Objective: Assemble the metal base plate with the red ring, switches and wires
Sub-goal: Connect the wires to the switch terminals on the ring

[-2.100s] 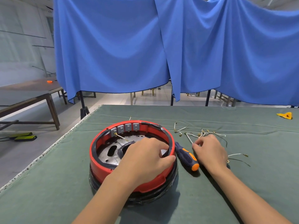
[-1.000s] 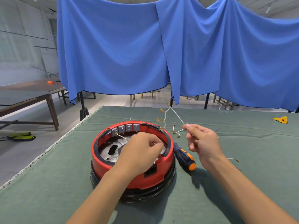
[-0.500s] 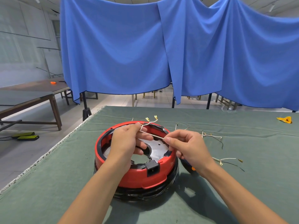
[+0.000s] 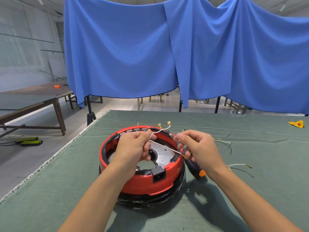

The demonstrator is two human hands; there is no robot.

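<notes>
Now, largest first: green table [image 4: 50, 190] carries red ring [image 4: 142, 183], metal base plate [image 4: 163, 154] seated inside, switches [image 4: 133, 130] along far rim. Your left hand [image 4: 133, 149] has left ring rim and pinches white wire [image 4: 164, 147] near its forked brass terminals; your right hand [image 4: 199, 150] has lifted that wire off cloth and pinches other end. Wire now stretched over plate, likely ready for routing to switches. Screwdriver [image 4: 194, 168] idle beside ring; spare wires [image 4: 239, 166] lie right.
</notes>
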